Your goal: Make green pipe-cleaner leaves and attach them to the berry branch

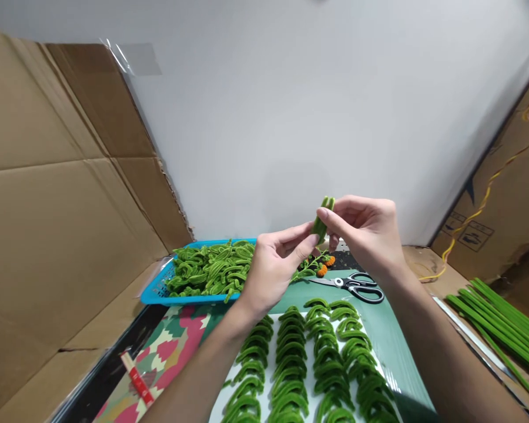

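A small folded bundle of green fuzzy stems [323,222] is pinched between both hands, above the work surface. My left hand [275,264] grips its lower end with thumb and fingers. My right hand [370,232] holds its upper part from the right, thumb in front. Under and in front of my hands, curved green fuzzy pieces [291,358] lie in several columns on a white sheet [267,376]. Behind my left hand, a blue basket [152,292] holds a heap of similar green pieces [211,267].
Black-handled scissors [352,285] lie on the green mat [392,317], near orange-tipped green sprigs [321,270]. Long green stems [502,329] lie at the right. A red-wrapped stick [136,379] rests on patterned paper [176,341]. Cardboard walls [62,223] stand at both sides.
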`<move>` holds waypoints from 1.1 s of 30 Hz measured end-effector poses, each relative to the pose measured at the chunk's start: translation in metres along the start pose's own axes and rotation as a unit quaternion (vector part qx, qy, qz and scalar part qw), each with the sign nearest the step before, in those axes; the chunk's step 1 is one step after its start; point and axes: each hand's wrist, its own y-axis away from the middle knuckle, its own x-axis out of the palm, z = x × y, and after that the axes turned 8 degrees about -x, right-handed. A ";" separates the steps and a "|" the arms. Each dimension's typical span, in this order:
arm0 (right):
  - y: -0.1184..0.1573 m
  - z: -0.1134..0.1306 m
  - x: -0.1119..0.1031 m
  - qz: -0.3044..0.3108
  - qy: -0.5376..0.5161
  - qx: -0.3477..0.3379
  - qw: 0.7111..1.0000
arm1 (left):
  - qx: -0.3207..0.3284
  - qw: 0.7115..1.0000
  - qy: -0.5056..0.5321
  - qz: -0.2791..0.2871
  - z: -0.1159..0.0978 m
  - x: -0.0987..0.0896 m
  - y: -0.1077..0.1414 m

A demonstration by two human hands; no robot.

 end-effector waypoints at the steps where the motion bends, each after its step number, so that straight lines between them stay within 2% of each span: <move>1: 0.000 0.000 0.001 -0.005 -0.014 0.001 1.000 | -0.001 1.000 -0.002 0.008 0.000 0.001 0.000; 7: 0.000 0.000 0.002 -0.031 -0.050 0.023 0.998 | -0.001 0.998 -0.054 0.042 -0.001 0.003 0.002; 15: 0.000 0.001 0.000 -0.015 -0.050 0.037 0.998 | 0.029 0.975 -0.216 0.038 -0.010 0.003 0.012; 17: -0.001 0.002 0.000 -0.016 -0.055 0.040 0.998 | 0.036 0.973 -0.226 0.035 -0.010 0.004 0.014; 21: -0.001 0.001 0.000 -0.022 -0.069 0.054 0.996 | 0.004 0.979 -0.195 0.058 -0.008 0.007 0.014; 28: -0.001 -0.004 0.001 -0.026 -0.111 0.068 0.991 | 0.030 0.961 -0.268 0.052 -0.008 0.006 0.015; 30: -0.001 -0.004 0.001 -0.035 -0.115 0.063 0.991 | 0.060 0.948 -0.312 0.034 -0.006 0.005 0.015; 31: -0.001 -0.004 0.001 -0.038 -0.116 0.062 0.991 | 0.090 0.930 -0.355 0.015 -0.004 0.004 0.014; 33: -0.001 -0.003 0.001 -0.041 -0.114 0.060 0.991 | 0.167 0.873 -0.456 -0.033 -0.001 0.002 0.013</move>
